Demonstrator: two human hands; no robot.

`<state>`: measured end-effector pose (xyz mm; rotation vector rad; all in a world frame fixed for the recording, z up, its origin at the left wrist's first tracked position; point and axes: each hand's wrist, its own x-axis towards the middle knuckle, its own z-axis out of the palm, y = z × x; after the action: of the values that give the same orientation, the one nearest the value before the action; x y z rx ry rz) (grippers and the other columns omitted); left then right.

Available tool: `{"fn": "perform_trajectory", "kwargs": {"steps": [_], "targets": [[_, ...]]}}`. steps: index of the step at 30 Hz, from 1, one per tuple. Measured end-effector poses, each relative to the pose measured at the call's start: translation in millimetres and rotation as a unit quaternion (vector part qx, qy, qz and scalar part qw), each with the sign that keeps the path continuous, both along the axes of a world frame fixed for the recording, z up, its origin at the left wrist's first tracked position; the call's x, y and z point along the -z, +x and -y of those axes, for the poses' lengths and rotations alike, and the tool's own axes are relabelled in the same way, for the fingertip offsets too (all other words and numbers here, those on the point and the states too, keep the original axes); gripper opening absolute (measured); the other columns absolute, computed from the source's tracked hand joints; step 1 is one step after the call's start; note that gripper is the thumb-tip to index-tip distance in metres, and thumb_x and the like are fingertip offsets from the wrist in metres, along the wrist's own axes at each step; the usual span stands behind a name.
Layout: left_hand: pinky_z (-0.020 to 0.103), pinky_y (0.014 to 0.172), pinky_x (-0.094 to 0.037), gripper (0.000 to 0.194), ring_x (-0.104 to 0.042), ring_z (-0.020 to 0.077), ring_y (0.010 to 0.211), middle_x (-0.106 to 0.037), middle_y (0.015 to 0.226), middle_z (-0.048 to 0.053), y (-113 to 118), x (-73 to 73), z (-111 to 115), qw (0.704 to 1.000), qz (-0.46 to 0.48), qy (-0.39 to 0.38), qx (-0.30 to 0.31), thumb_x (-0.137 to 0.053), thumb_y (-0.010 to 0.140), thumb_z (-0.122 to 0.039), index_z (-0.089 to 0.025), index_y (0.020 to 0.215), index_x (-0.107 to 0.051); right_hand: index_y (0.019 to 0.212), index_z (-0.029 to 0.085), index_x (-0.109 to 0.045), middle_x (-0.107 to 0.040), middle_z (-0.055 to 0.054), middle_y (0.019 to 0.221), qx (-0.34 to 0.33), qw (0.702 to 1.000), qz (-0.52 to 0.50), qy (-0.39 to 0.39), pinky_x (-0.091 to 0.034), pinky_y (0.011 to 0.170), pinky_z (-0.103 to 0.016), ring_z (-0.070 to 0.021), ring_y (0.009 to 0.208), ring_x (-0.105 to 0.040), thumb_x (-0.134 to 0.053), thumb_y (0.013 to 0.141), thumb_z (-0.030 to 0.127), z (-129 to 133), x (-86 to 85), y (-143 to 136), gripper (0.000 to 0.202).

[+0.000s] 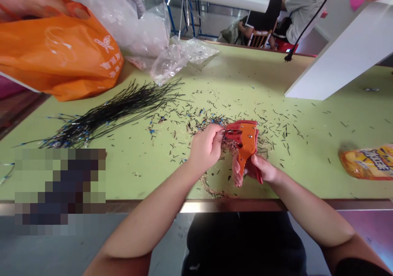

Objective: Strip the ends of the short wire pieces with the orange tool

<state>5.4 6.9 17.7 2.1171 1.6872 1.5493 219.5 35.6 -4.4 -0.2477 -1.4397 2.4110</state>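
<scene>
My right hand is wrapped around the handles of an orange and red wire stripper, whose jaws point left. At the jaws, my left hand is closed in a pinch on a thin black wire, most of it hidden by the fingers and the tool. Under and around both hands lie many short black offcuts, with some blue bits and fine copper-coloured strands. A long bundle of black wires with blue and shiny ends rests on the table to the left.
The green table has a metal front edge. An orange bag and clear plastic bags stand at the back left. A white panel rises at right, near a hanging black plug. A yellow packet lies far right. People sit beyond the table.
</scene>
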Motion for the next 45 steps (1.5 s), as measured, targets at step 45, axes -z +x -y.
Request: {"fn": "perform_trajectory", "kwargs": {"steps": [45], "targets": [[0.024, 0.058, -0.046, 0.035, -0.059, 0.0113, 0.060, -0.071, 0.081, 0.002, -17.2, 1.8, -9.3, 0.993, 0.058, 0.054, -0.091, -0.039, 0.111, -0.042, -0.020, 0.098, -0.062, 0.087, 0.024, -0.062, -0.050, 0.000, 0.070, 0.353, 0.932, -0.081, 0.016, -0.054, 0.068, -0.037, -0.0184, 0.064, -0.052, -0.059, 0.096, 0.059, -8.5, -29.8, -4.2, 0.036]]}}
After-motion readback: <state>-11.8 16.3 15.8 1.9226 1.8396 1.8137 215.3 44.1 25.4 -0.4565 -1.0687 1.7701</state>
